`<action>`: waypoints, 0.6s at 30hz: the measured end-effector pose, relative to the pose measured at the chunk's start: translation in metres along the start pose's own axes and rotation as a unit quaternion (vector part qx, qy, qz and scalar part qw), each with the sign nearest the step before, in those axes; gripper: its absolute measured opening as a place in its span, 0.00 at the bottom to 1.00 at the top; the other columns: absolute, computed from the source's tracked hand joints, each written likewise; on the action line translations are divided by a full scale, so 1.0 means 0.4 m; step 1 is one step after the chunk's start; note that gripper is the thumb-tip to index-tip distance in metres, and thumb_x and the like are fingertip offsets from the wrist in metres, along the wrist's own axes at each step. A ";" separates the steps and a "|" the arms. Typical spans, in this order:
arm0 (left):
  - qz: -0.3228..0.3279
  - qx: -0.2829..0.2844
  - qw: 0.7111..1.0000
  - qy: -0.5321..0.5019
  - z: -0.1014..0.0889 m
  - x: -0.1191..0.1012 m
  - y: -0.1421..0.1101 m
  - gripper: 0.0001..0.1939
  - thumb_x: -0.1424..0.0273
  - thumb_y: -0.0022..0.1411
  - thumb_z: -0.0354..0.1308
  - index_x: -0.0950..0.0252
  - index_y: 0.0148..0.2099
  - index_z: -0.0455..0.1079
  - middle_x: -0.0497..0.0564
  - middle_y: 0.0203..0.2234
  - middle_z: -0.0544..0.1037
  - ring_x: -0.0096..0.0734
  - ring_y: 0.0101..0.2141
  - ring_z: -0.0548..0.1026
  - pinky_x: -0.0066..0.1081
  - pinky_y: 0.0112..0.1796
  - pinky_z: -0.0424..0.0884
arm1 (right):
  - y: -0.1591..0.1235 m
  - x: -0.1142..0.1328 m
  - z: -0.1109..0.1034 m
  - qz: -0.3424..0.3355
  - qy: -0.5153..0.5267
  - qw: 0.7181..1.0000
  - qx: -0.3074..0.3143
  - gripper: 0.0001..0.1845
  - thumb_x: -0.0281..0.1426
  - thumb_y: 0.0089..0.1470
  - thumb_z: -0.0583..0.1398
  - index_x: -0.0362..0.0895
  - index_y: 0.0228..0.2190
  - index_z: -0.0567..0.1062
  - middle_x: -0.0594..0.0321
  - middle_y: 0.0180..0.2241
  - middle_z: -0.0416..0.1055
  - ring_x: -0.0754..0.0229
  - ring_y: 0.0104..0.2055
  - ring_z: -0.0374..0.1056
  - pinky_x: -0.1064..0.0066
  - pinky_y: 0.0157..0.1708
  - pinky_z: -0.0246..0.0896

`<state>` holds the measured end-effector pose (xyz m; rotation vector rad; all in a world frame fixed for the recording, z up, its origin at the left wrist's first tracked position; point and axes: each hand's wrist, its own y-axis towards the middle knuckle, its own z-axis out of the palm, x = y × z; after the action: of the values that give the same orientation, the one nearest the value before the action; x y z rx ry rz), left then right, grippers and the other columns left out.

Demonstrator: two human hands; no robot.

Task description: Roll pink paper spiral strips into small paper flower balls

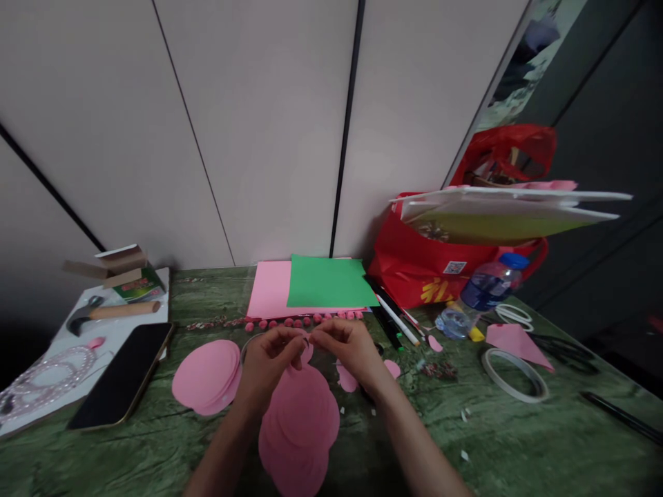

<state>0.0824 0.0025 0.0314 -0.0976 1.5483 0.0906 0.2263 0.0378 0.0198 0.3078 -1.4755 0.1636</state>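
My left hand [275, 351] and my right hand [348, 346] meet fingertip to fingertip above the table, both closed in a pinch. Something small and dark shows between the fingertips, too small to name. Just behind them is a small pink paper piece [307, 354]; I cannot tell whether the fingers touch it. Overlapping rounded pink paper pieces [300, 428] lie below, between my forearms. A stack of pink paper circles [206, 375] sits left of my left hand. Pink scraps [347, 376] are partly hidden by my right hand.
Green paper [331, 281] and a row of pink pompoms [305, 321] lie behind my hands. At left are a phone [124, 376] and hammer [117, 312]. Rightward are pens [398, 319], a red bag [409, 259], a water bottle [481, 297], tape [514, 376] and dark-handled scissors [567, 353].
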 end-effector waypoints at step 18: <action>0.000 -0.030 0.999 0.029 -0.007 0.004 0.000 0.09 0.66 0.45 0.62 0.68 0.23 0.69 0.43 0.11 0.65 0.19 0.14 0.60 0.20 0.15 0.55 | -0.007 0.005 0.004 0.036 0.060 0.996 0.057 0.12 0.39 0.40 0.65 0.42 0.25 0.78 0.63 0.23 0.74 0.65 0.24 0.68 0.72 0.28 0.63</action>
<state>0.0798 0.0022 0.0299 -0.1482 1.6038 0.1361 0.2259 0.0346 0.0215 0.3315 -1.3604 0.3196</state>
